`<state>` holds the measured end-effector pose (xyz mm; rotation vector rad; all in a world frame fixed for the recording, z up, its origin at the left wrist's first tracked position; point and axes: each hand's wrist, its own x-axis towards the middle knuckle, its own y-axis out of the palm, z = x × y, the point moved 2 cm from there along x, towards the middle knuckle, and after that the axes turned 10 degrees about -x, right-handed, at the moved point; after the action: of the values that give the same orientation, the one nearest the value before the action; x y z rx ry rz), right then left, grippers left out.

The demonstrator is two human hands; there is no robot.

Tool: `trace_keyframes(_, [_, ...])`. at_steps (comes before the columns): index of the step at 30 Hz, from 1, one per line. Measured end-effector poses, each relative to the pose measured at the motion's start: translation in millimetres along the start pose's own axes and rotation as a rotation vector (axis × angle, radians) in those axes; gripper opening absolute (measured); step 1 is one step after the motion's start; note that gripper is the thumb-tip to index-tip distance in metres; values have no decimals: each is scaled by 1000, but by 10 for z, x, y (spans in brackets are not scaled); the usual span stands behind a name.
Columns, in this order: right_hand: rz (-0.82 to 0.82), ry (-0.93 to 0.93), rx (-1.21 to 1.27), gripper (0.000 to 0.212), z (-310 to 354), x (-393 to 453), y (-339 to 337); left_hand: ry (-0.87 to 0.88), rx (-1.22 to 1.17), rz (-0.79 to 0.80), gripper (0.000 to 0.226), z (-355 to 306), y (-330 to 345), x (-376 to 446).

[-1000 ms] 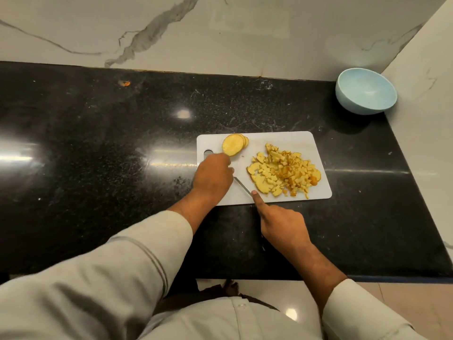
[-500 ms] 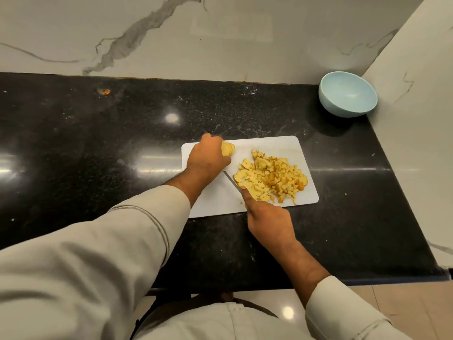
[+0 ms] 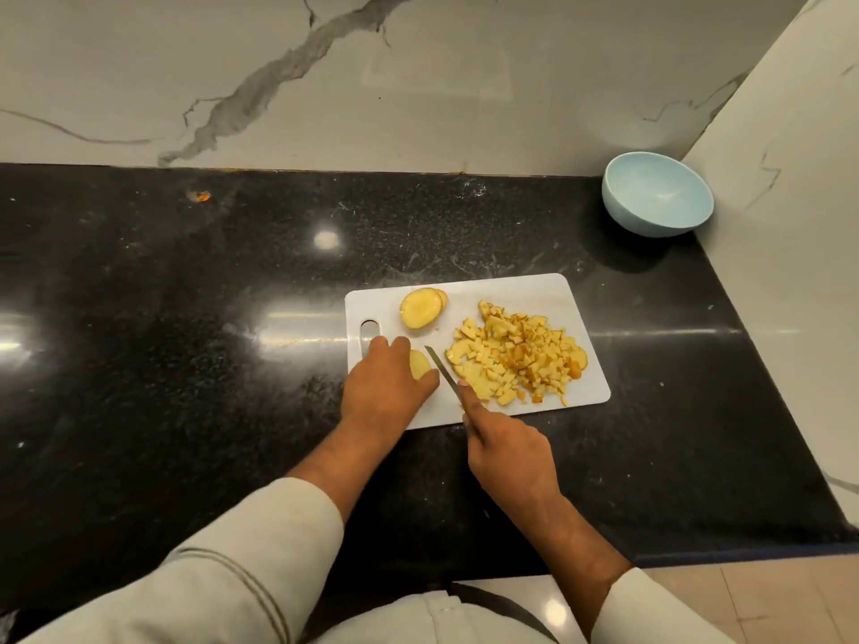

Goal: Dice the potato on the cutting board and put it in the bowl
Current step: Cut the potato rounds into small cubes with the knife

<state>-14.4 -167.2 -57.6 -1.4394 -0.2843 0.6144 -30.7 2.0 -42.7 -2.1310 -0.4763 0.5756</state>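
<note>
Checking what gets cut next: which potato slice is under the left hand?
The lone slice at the board's near-left, beside the knife; the left hand holds it. The stacked slices farther back lie untouched.

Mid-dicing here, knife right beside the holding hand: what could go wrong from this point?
1. The knife blade lies close to the left hand holding a potato slice; a slip could nick a finger.
2. The diced pile reaches the cutting board's right edge; pieces may spill.
3. The bowl sits far off in the corner, so transfer may drop dice.
</note>
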Motion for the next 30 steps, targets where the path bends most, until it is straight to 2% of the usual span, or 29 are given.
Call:
trace_keyframes(2, [-3, 14, 12, 59, 34, -66, 33, 19, 64, -15, 52, 27, 16, -28])
trace_keyframes(5, [-17, 55, 71, 55, 54, -104, 40, 21, -7, 24, 59, 149, -35, -20])
trace_keyframes(9, [-32, 114, 166, 55, 69, -140, 38, 87, -117, 249, 90, 273, -126, 49])
trace_keyframes(11, [-23, 126, 203, 54, 91, -107, 32, 112, -117, 341, 95, 279, -159, 139])
trace_keyframes(15, [6, 105, 234, 60, 222, -63, -19, 115, -123, 321, 90, 258, -174, 226])
trace_keyframes(19, [48, 75, 96, 62, 299, 7, -27, 151, -44, 196, 94, 231, -82, 156])
trace_keyframes(23, [82, 81, 55, 60, 373, 79, 12, 115, 14, 136, 70, 161, -59, 125])
trace_keyframes(30, [84, 68, 34, 62, 476, 135, 83, 129, 36, 155, 58, 59, -86, 106])
